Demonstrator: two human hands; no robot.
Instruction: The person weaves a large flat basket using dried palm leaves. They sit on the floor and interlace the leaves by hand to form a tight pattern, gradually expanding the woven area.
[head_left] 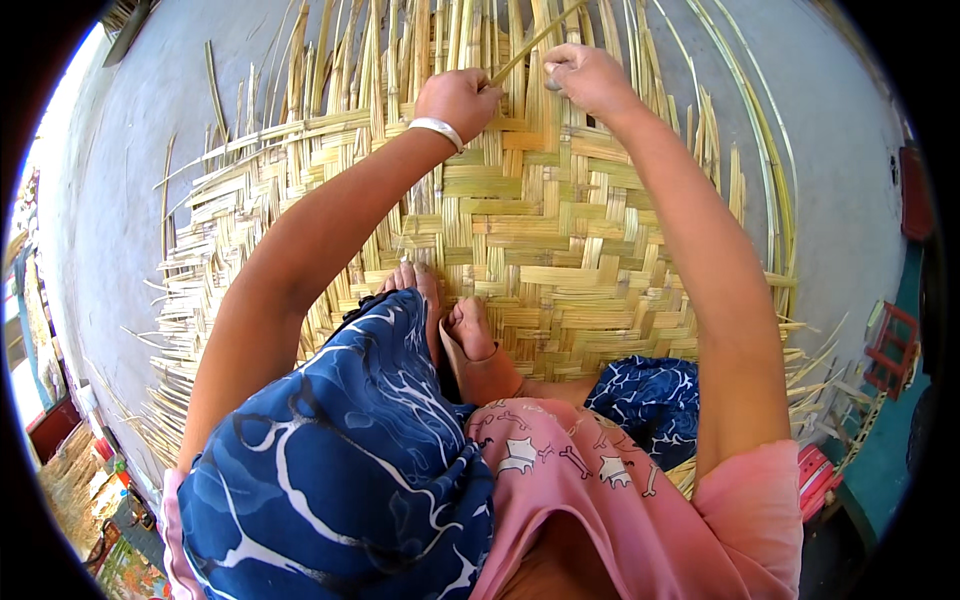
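Observation:
A half-woven mat of yellow-green split bamboo strips (500, 242) lies on the floor under me, its long loose ends fanning out at the far side. My left hand (460, 103), with a white bangle at the wrist, is closed around the near end of a narrow bamboo strip (535, 45). This strip slants up and to the right, above the unwoven lengths. Just right of it, my right hand (592, 82) is curled with thumb and fingers together. Something small and greyish shows at its fingertips, too unclear to name.
My bare feet (470, 325) rest on the woven part. Several long loose strips (770, 170) lie on the grey floor (840, 150) at the right. A small red chair (890, 345) stands at the far right. Assorted items crowd the lower left edge.

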